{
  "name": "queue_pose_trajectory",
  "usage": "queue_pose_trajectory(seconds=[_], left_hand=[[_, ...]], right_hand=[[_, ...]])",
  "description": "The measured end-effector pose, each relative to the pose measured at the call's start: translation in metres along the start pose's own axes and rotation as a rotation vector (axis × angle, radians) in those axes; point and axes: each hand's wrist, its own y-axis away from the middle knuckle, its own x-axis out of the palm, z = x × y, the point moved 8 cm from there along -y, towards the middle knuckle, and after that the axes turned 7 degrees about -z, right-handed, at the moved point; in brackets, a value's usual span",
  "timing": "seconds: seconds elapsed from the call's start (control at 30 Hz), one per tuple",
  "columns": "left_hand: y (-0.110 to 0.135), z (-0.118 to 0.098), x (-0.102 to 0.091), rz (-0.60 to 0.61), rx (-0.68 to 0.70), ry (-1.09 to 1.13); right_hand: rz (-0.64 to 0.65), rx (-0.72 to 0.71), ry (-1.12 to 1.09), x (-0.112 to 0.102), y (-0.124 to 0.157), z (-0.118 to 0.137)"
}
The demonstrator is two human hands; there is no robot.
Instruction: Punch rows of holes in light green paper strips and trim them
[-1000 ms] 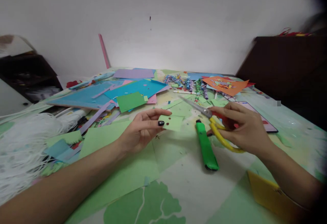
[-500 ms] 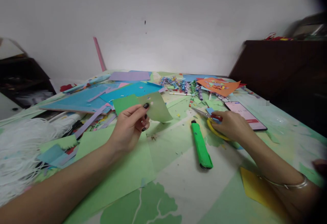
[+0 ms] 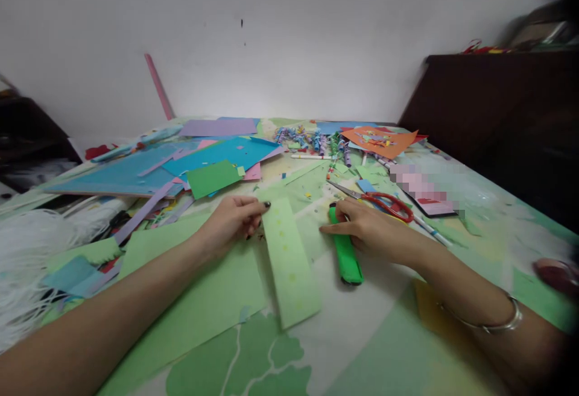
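Observation:
My left hand (image 3: 235, 218) pinches the far end of a light green paper strip (image 3: 294, 266) between thumb and fingers. The strip hangs toward me and shows a row of small dots or holes. My right hand (image 3: 371, 230) is over the far end of a slim bright green tool (image 3: 347, 257) with dark ends, whose exact kind I cannot make out. Its thumb stretches across the tool, apart from the curled fingers. Just beyond that hand, red-handled scissors (image 3: 386, 201) lie on the table, partly opened.
A large light green sheet (image 3: 190, 299) lies under my left forearm. Blue paper (image 3: 217, 161) and a green piece (image 3: 212, 179) are behind it. White cord (image 3: 31, 263) heaps at the left. A phone (image 3: 425, 191), an orange sheet (image 3: 380, 141) and curled paper strips (image 3: 316, 141) lie farther back.
My right hand has let go of the scissors and moved left onto the green tool. My left hand has lowered and turned the paper strip, now pointing toward me. The view shifted slightly.

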Motion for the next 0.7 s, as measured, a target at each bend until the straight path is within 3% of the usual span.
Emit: queue_pose_trajectory(seconds=[0.1, 0.17, 0.33, 0.43, 0.53, 0.7], left_hand=[[-0.003, 0.009, 0.002, 0.065, -0.036, -0.121], [-0.003, 0.010, 0.003, 0.074, -0.028, -0.160], [-0.004, 0.004, 0.001, 0.047, 0.021, -0.269], [-0.004, 0.002, 0.002, 0.045, 0.054, -0.387], [-0.001, -0.004, 0.002, 0.013, 0.149, -0.573], [0.002, -0.024, 0.006, -0.141, 0.440, -0.880]], right_hand=[[-0.007, -0.012, 0.017, -0.002, 0.001, -0.004], [-0.084, 0.006, -0.025, -0.009, 0.002, -0.011], [-0.548, 0.304, -0.042, -0.043, 0.018, -0.046], [-0.720, 0.479, -0.122, -0.050, 0.029, -0.060], [-0.762, 0.522, -0.257, -0.046, 0.030, -0.063], [-0.735, 0.533, -0.323, -0.038, 0.029, -0.063]])
